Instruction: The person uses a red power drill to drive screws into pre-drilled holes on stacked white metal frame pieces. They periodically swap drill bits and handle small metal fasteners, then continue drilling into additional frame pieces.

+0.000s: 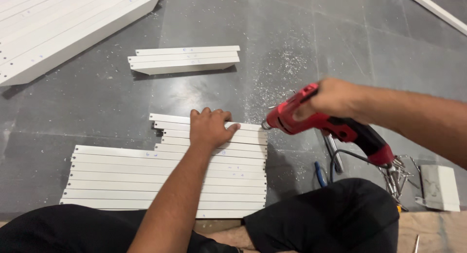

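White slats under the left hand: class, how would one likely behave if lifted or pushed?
The white slats look thin, long and flat, so one is probably light and stiff, though slightly springy. Flat faces will not roll. On the smooth grey floor one likely slides easily, hence the left hand pressing down.

A red and black electric hand drill [327, 126] lies level in the right hand [331, 98], its tip beside flat white slats [204, 172] under the left hand [210, 127].

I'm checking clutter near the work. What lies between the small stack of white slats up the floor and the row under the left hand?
Only bare grey floor, shown in the head view.
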